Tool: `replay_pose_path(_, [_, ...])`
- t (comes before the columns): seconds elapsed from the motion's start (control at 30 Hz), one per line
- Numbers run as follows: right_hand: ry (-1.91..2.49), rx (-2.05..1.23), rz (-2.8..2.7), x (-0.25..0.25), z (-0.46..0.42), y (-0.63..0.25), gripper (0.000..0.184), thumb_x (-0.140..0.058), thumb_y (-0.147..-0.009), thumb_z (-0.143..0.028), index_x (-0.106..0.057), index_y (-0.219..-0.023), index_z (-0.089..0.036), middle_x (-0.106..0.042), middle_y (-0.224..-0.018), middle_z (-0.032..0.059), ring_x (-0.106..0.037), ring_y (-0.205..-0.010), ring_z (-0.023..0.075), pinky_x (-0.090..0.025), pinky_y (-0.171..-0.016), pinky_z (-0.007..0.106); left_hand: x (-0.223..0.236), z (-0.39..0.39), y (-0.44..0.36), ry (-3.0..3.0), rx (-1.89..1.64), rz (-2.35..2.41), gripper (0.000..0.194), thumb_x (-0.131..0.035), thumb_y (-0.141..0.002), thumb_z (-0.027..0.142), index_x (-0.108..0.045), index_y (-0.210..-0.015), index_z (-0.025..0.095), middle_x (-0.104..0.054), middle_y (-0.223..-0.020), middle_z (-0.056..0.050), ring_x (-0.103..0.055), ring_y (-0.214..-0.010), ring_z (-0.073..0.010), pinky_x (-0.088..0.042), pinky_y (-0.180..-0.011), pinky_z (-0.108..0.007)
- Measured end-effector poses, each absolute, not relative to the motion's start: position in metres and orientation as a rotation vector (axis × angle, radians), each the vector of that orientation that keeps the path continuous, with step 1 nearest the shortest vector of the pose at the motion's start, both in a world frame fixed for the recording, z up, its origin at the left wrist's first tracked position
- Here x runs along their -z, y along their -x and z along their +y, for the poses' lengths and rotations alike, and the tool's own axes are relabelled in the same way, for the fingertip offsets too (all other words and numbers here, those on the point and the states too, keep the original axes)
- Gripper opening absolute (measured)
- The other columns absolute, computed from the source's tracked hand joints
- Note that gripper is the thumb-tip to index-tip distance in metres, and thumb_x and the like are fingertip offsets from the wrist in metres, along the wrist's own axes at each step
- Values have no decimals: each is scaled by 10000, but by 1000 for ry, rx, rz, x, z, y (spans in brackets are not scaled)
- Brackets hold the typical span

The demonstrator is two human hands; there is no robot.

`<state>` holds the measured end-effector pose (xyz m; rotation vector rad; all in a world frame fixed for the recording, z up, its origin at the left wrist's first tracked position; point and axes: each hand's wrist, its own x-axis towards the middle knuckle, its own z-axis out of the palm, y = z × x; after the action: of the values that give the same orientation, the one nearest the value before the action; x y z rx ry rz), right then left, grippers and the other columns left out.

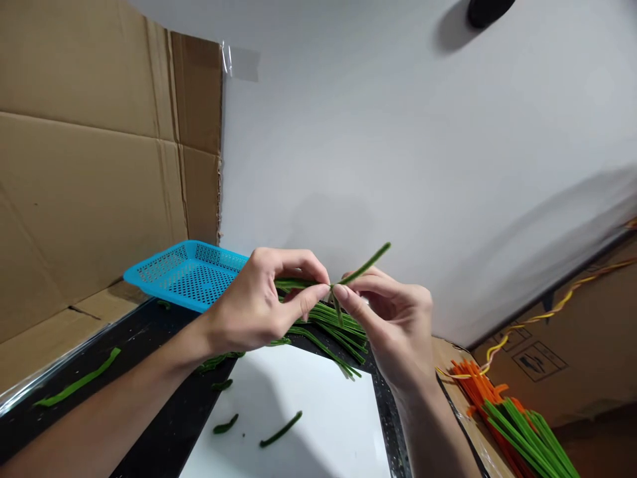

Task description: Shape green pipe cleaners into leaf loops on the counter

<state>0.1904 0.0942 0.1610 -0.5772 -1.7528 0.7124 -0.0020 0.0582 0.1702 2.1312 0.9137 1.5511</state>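
Note:
In the middle of the head view, my left hand [269, 302] and my right hand [398, 325] meet fingertip to fingertip. Both pinch a dark green pipe cleaner [369, 263] where its lengths cross. One end slants up to the right past my right thumb, and a short piece points down between the hands. Behind and below the fingers lies a bundle of green pipe cleaners [343, 332], partly hidden by my left hand. Short green pieces, one straight [281, 429] and one curved [225, 425], rest on a white sheet [318, 392] beneath my hands.
A blue perforated basket [174, 292] stands behind my left forearm on the black tabletop [149, 362]. A bent green strip [79, 382] lies at left. Cardboard [89, 166] walls the left side. Orange [482, 392] and bright green pipe cleaners [532, 438] lie at lower right, near a yellow twisted cord [562, 302].

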Motion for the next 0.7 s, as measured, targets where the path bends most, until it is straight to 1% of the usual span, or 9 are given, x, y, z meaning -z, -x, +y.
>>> replay_pose_path(0.1, [640,-1123,-1700,-163,97,-192,250,-839,-850,-340,-745,-688,-175,-520,-597,-18,-425,-573,107,-341,-525,262,-166,62,3,-2419,-1607,930,120,-634,-921,97,-730,-891,163,-728,-790,-28,-644,-687,-132,-512,-637,-254])
replay_pose_path(0.17, [655,-1198,-1684,-165,98,-194,271,-848,-835,-360,-739,-680,-166,-498,-590,-25,-410,-576,101,-343,-533,254,-165,64,3,-2463,-1607,927,129,-630,-926,92,-735,-895,162,-737,-804,-27,-645,-693,-129,-507,-636,-252])
replay_pose_path(0.27, [689,-1028,-1711,-168,97,-197,232,-878,-804,-327,-749,-698,-166,-558,-660,-8,-459,-621,106,-366,-546,244,-166,65,3,-2318,-1573,995,107,-657,-939,138,-746,-887,167,-753,-825,-26,-664,-715,-133,-510,-625,-241])
replay_pose_path(0.37, [685,-887,-1757,-170,94,-197,185,-871,-819,-315,-773,-748,-174,-632,-725,16,-524,-668,123,-411,-566,241,-168,65,3,-2136,-1513,1029,96,-693,-944,217,-764,-897,172,-758,-826,-26,-683,-736,-144,-528,-629,-236])
replay_pose_path(0.47, [664,-885,-1767,-172,92,-196,164,-852,-844,-340,-803,-852,-184,-682,-773,33,-598,-711,150,-494,-630,265,-169,66,2,-1997,-1450,972,120,-705,-943,263,-773,-915,167,-772,-852,-40,-714,-776,-164,-569,-675,-247])
replay_pose_path(0.57, [657,-910,-1765,-173,92,-196,189,-842,-858,-362,-805,-902,-182,-697,-776,33,-634,-703,158,-527,-640,275,-169,66,1,-1935,-1421,923,128,-703,-941,270,-772,-930,163,-786,-905,-60,-738,-854,-190,-600,-759,-274])
replay_pose_path(0.7, [651,-897,-1843,-172,93,-198,192,-806,-899,-373,-795,-898,-181,-721,-796,40,-665,-721,166,-536,-647,276,-169,65,3,-2010,-1370,924,140,-685,-949,269,-764,-902,163,-773,-860,-57,-725,-800,-181,-586,-722,-266])
